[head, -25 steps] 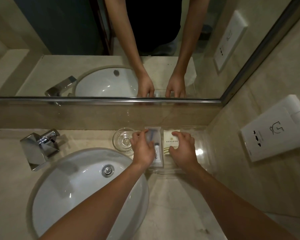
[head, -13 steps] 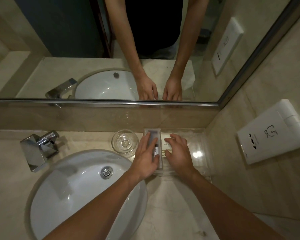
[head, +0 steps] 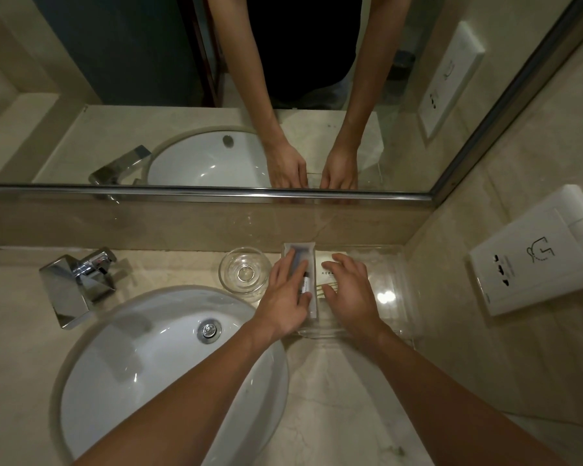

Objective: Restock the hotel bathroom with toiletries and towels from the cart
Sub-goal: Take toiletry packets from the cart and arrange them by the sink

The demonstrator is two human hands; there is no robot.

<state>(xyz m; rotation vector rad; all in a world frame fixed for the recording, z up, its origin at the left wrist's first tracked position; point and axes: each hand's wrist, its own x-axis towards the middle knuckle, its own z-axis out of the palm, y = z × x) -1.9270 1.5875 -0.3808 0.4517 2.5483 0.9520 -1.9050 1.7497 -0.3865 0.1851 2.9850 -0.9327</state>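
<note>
We're pressing flat open left hand (head: 285, 294) on toothbrush packet (head: 309, 264), spread right hand (head: 350, 290) on cream packet (head: 326, 268); both lying in clear tray (head: 395, 270), counter's (head: 334, 398) back right corner.

A beige marble counter (head: 334, 398) holds a white oval sink (head: 115, 364) with a chrome drain (head: 209, 330) near its back. An angular chrome tap (head: 76, 284) stands at the sink's back left. A small clear glass bowl (head: 244, 274) sits upright on the counter just behind the sink. A mirror (head: 115, 95) spans the back wall. A white socket panel (head: 535, 257) is mounted on the right wall.
</note>
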